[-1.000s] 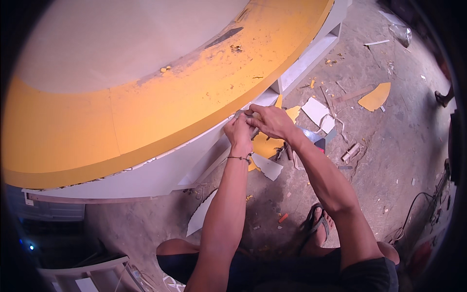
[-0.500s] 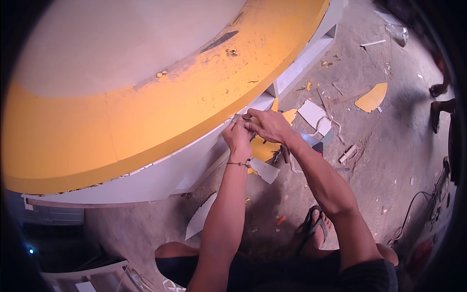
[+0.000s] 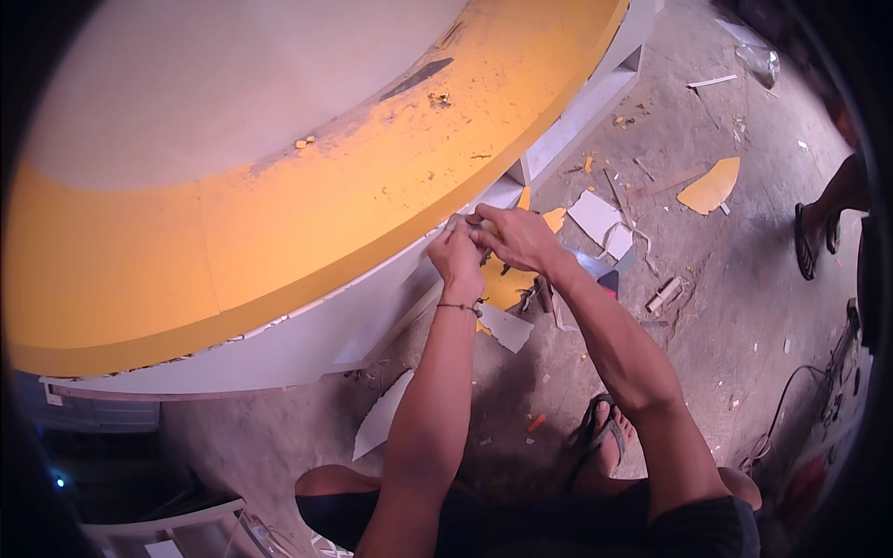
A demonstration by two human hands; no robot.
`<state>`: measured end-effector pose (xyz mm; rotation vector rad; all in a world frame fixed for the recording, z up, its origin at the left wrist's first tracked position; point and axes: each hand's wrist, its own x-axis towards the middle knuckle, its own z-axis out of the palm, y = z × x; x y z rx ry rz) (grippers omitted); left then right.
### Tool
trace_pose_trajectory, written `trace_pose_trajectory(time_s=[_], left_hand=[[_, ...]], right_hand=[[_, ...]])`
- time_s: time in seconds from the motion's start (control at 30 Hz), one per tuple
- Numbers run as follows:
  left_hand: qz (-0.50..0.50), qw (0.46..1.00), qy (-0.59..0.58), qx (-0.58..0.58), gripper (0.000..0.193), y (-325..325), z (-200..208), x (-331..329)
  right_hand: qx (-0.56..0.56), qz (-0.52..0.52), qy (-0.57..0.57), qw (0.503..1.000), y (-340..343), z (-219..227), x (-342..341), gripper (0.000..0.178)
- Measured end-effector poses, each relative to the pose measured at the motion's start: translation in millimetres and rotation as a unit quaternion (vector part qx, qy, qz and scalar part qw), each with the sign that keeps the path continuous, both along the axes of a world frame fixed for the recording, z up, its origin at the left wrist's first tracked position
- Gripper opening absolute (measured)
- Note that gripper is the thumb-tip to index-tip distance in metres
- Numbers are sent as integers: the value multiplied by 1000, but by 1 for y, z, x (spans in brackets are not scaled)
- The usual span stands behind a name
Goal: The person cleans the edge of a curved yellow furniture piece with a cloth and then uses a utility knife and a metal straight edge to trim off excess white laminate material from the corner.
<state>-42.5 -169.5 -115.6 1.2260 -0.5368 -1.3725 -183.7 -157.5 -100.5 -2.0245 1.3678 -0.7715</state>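
A large curved piece with a broad yellow band (image 3: 307, 219) fills the upper left, its outer edge rough and chipped above a white side panel (image 3: 279, 353). Against that edge my two hands meet. My left hand (image 3: 456, 256) is closed, fingers pinched at the edge, with a small greyish bit showing at the fingertips. Close beside it, my right hand (image 3: 518, 239) is also closed, its thumb and fingers curled toward the left fingertips. What they grip is mostly hidden and too small to name.
Yellow scraps (image 3: 507, 284), a white board piece (image 3: 600, 223) and a yellow offcut (image 3: 711, 186) litter the concrete floor. Another person's sandalled foot (image 3: 807, 240) is at the right. A dark cable (image 3: 786, 395) runs near the right edge. My own sandalled foot (image 3: 609, 437) stands below.
The other person's feet at the right have shifted, one now nearer and lower. My hands stay at almost the same spot on the edge, still closed.
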Motion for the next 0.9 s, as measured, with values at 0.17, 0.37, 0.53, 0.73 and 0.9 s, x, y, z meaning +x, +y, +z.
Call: trace_pose_trajectory(time_s=[0.17,0.37,0.53,0.73,0.9], left_hand=[[-4,1000,2,-4,22,-3,-4,-2],[47,999,18,20,20,-6,0,-12],[7,1000,18,14,20,-2,1,-8],[27,999,29,16,21,0,8,-13],[19,999,17,32,15,-11,2,-4]], right_hand=[[-21,-10,-7,1000,-7,0,-1,38],[8,-5,25,1000,-13,6,-4,41],[49,-3,42,998,-4,5,-9,42],[-32,-14,36,999,-8,-2,-6,41],[25,-8,41,999,-12,6,-5,42]])
